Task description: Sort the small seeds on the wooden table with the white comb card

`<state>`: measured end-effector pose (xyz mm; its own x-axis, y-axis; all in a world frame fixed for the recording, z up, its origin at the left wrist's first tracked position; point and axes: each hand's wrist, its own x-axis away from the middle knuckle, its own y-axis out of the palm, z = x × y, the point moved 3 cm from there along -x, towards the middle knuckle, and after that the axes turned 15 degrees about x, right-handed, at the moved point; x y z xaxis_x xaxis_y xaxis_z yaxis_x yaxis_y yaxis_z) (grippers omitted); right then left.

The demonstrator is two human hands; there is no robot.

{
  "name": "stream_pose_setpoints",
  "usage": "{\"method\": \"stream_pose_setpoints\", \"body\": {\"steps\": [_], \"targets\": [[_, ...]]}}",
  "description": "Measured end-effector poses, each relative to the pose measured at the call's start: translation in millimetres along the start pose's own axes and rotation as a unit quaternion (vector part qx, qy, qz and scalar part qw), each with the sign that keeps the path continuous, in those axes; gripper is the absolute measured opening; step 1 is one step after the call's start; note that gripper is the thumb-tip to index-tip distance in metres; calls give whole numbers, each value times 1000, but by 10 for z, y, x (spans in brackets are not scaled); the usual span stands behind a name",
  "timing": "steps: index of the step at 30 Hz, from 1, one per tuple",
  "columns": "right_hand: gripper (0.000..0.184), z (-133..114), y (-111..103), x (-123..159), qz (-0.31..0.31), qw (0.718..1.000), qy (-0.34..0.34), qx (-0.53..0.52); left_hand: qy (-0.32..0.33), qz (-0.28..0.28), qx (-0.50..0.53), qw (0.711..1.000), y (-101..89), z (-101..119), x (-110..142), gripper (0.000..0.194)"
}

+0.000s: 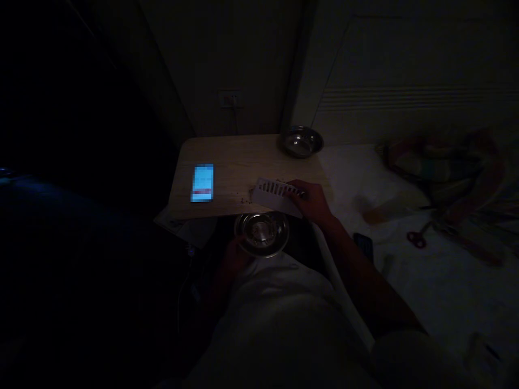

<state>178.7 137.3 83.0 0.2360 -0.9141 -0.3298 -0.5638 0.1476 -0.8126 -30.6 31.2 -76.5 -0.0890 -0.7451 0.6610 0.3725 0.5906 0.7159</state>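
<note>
The scene is very dim. My right hand (pixel 310 201) grips a flat white piece with a row of dark slots or marks (pixel 275 195), tilted low over the front edge of the wooden table (pixel 227 154). Small dark bits (pixel 245 201) lie on the tabletop beside its left end. Just below that edge, at my lap, my left hand (pixel 235 253) is closed on the left rim of a shallow metal bowl (pixel 263 233). Small specks show inside this bowl. Shadow hides most of the left fingers.
A lit phone (pixel 202 183) lies on the table's left side. Another metal bowl (pixel 302 141) stands at the back right corner. On the white sheet to the right are red-handled scissors (pixel 417 239), a dark phone-like object (pixel 363 246) and cloth (pixel 441 162). A wall socket (pixel 230 99) holds a plugged cable.
</note>
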Motion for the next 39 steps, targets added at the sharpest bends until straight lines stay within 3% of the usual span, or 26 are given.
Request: {"method": "stream_pose_setpoints", "body": {"steps": [14,21,26,30,39], "targets": [[29,-115,13,-34,-20,1000,-13,12,-21,11,16,1000,35,-7,-11,16],[28,-116,3,-36,-25,999,-13,22,-38,-2,25,999,-19,-16,-74,20],[27,-105,-12,-27,-34,999,-34,18,-6,9,20,1000,-111,3,-134,17],[27,-94,-10,-28,-38,999,-32,17,-37,-3,21,999,-65,-5,-105,17],[27,-75,-4,-23,-43,998,-31,24,-31,11,24,999,-43,-6,-82,20]]}}
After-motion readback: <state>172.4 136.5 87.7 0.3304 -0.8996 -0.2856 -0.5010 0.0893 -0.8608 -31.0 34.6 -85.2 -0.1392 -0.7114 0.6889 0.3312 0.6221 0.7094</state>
